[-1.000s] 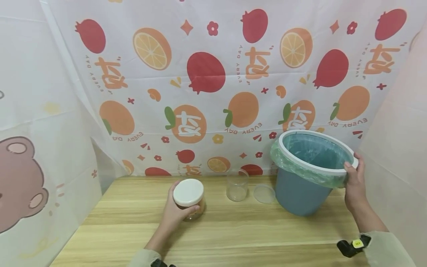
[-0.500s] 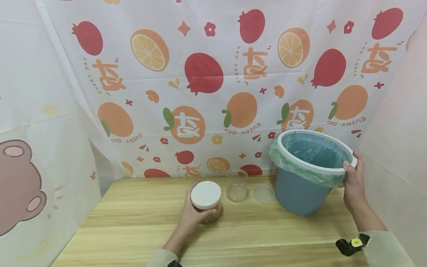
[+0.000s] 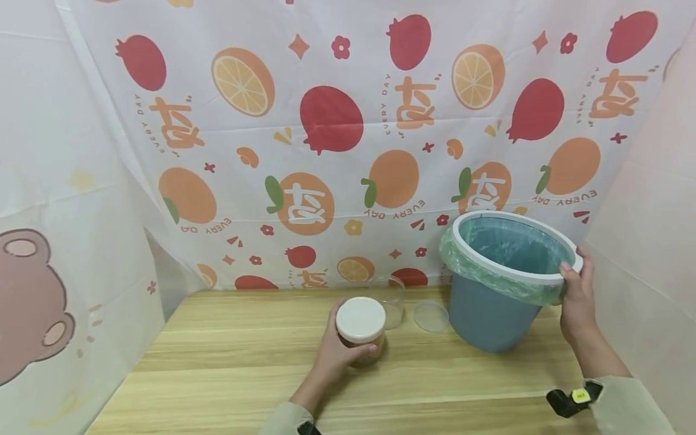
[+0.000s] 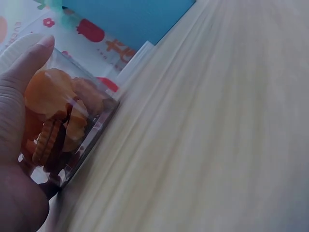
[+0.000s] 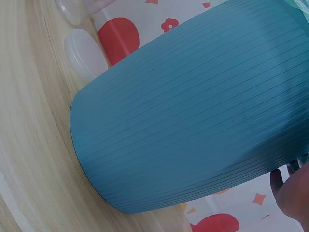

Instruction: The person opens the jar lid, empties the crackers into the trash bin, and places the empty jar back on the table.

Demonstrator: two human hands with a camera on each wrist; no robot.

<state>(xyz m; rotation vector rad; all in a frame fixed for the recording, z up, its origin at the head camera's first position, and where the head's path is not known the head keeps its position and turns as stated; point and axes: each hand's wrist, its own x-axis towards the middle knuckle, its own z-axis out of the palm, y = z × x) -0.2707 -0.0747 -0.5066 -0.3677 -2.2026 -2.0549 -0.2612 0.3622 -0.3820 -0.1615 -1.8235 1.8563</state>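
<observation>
My left hand (image 3: 338,347) grips a clear jar (image 4: 79,140) with a white lid (image 3: 361,319), fingers round its far side and thumb across the front. Through its wall in the left wrist view show orange and brown pieces, some like sandwich cookies. At the right, my right hand (image 3: 579,299) holds the white rim of a blue trash can (image 3: 486,320), thumb over the rim. A green plastic liner (image 3: 489,281) is folded out under that rim. The can stands on the wooden table, leaning slightly; its blue side fills much of the right wrist view.
Behind the held jar stands an empty clear jar (image 3: 396,305), partly hidden by it. A clear round lid (image 3: 431,316) lies flat between that jar and the trash can. A fruit-printed cloth (image 3: 337,199) hangs along the table's back edge.
My left hand has carried the white-lidded jar to the right, so it now overlaps the empty jar in the head view. The right hand and trash can have stayed in place.
</observation>
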